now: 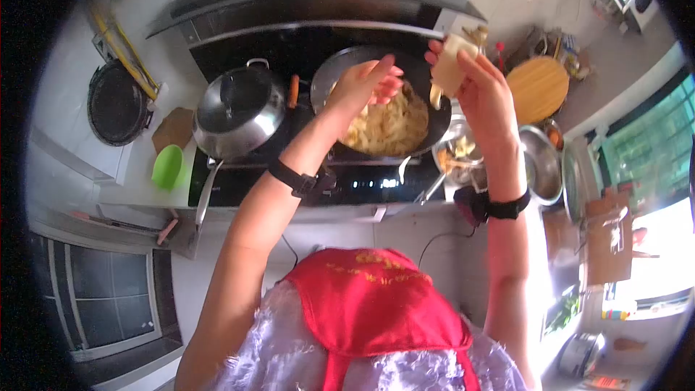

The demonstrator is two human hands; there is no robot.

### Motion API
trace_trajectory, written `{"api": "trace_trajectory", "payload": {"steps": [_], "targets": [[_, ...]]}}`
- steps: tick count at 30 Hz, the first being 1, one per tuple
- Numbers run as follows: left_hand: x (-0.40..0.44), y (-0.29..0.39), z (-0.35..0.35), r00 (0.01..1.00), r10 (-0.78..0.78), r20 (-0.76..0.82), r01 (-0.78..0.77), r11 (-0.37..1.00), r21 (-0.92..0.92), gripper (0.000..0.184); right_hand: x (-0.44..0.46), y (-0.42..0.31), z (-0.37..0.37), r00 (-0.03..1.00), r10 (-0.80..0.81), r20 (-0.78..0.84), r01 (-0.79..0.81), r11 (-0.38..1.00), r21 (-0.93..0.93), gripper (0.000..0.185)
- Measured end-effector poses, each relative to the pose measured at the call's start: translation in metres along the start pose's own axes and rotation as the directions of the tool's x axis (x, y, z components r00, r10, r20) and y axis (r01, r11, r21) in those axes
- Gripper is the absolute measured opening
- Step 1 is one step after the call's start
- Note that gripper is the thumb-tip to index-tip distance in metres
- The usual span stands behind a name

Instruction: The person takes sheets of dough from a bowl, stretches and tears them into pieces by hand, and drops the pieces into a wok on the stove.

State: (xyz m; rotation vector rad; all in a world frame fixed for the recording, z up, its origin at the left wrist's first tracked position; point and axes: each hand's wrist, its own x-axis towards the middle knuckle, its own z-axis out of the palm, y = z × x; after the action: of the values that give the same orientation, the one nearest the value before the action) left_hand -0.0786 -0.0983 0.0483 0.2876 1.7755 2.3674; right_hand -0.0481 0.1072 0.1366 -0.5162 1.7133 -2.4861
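Note:
A dark wok (329, 76) on the stove holds pale yellowish food (394, 127). Over the wok's left part is my left hand (365, 88), its fingers curled together; whether anything small is in them is too blurred to tell. Above the wok's right rim my right hand (481, 87) grips a pale cream container (453, 65), tilted, with its lower end toward the wok. The fingers wrap around its sides. Each wrist wears a black band.
Left of the wok stands a lidded steel pot (242, 127). A green bowl (168, 166) is further left. At the right are a steel bowl with food pieces (463, 177), a larger steel basin (539, 163) and a round wooden board (537, 90).

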Motion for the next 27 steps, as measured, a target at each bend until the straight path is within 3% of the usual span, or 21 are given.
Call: {"api": "trace_trajectory", "payload": {"steps": [3, 4, 6, 7, 8, 9, 10, 13, 15, 17, 18, 19, 21, 22, 25, 27], "targets": [[-0.027, 0.009, 0.029, 0.960, 0.198, 0.199, -0.242, 0.943, 0.227, 0.051, -0.018, 0.008, 0.007, 0.998, 0.049, -0.031, -0.054, 0.988, -0.148, 0.039], [-0.035, 0.013, 0.042, 0.922, 0.304, 0.240, -0.346, 0.925, 0.157, 0.038, -0.021, 0.016, 0.000, 1.000, 0.021, -0.001, -0.021, 0.967, -0.252, 0.038], [-0.040, 0.014, 0.049, 0.918, 0.316, 0.241, -0.377, 0.885, 0.272, 0.037, -0.034, 0.011, 0.005, 0.998, 0.025, 0.061, 0.008, 0.870, -0.494, 0.036], [-0.043, 0.014, 0.053, 0.915, 0.325, 0.240, -0.391, 0.861, 0.325, 0.037, -0.045, 0.003, 0.015, 0.996, 0.019, 0.082, 0.026, 0.859, -0.511, 0.035], [-0.048, 0.014, 0.059, 0.918, 0.358, 0.172, -0.397, 0.837, 0.376, 0.030, -0.047, 0.011, 0.009, 0.988, -0.076, 0.137, 0.142, 0.805, -0.577, 0.036], [-0.055, 0.016, 0.061, 0.945, 0.282, 0.166, -0.320, 0.900, 0.295, 0.028, -0.050, 0.019, 0.003, 0.966, -0.162, 0.201, 0.254, 0.732, -0.633, 0.037], [-0.061, 0.019, 0.059, 0.965, 0.202, 0.165, -0.235, 0.949, 0.212, 0.026, -0.064, 0.011, 0.014, 0.988, -0.122, 0.094, 0.154, 0.752, -0.641, 0.038], [-0.085, 0.028, 0.046, 0.993, 0.057, 0.107, -0.061, 0.997, 0.036, 0.021, -0.100, 0.021, 0.008, 0.981, 0.145, -0.126, -0.181, 0.919, -0.351, 0.035], [-0.102, 0.029, 0.033, 1.000, 0.017, 0.018, -0.017, 0.999, -0.031, 0.020, -0.126, 0.057, -0.002, 0.942, 0.330, -0.064, -0.329, 0.866, -0.376, 0.029], [-0.122, 0.036, 0.028, 0.990, 0.033, -0.140, -0.040, 0.998, -0.049, 0.021, -0.148, 0.119, -0.013, 0.791, 0.610, 0.049, -0.537, 0.730, -0.423, 0.023], [-0.130, 0.034, 0.022, 0.967, 0.058, -0.248, -0.058, 0.998, 0.007, 0.023, -0.160, 0.159, -0.022, 0.786, 0.618, -0.017, -0.568, 0.710, -0.417, 0.021], [-0.137, 0.033, 0.011, 0.965, 0.097, -0.244, -0.078, 0.993, 0.088, 0.023, -0.169, 0.204, -0.036, 0.777, 0.624, -0.082, -0.597, 0.690, -0.408, 0.019], [-0.150, 0.034, -0.006, 0.949, 0.108, -0.296, -0.077, 0.990, 0.116, 0.022, -0.179, 0.295, -0.073, 0.861, 0.365, -0.353, -0.506, 0.677, -0.534, 0.016], [-0.156, 0.035, -0.013, 0.937, 0.113, -0.332, -0.070, 0.988, 0.138, 0.022, -0.177, 0.318, -0.083, 0.856, 0.233, -0.460, -0.493, 0.636, -0.594, 0.014], [-0.167, 0.039, -0.021, 0.911, 0.104, -0.398, -0.037, 0.984, 0.173, 0.021, -0.152, 0.353, -0.102, 0.772, -0.178, -0.610, -0.521, 0.372, -0.768, 0.015], [-0.172, 0.038, -0.030, 0.908, 0.077, -0.413, 0.002, 0.982, 0.187, 0.022, -0.134, 0.357, -0.108, 0.672, -0.228, -0.704, -0.632, 0.318, -0.707, 0.022]]}}
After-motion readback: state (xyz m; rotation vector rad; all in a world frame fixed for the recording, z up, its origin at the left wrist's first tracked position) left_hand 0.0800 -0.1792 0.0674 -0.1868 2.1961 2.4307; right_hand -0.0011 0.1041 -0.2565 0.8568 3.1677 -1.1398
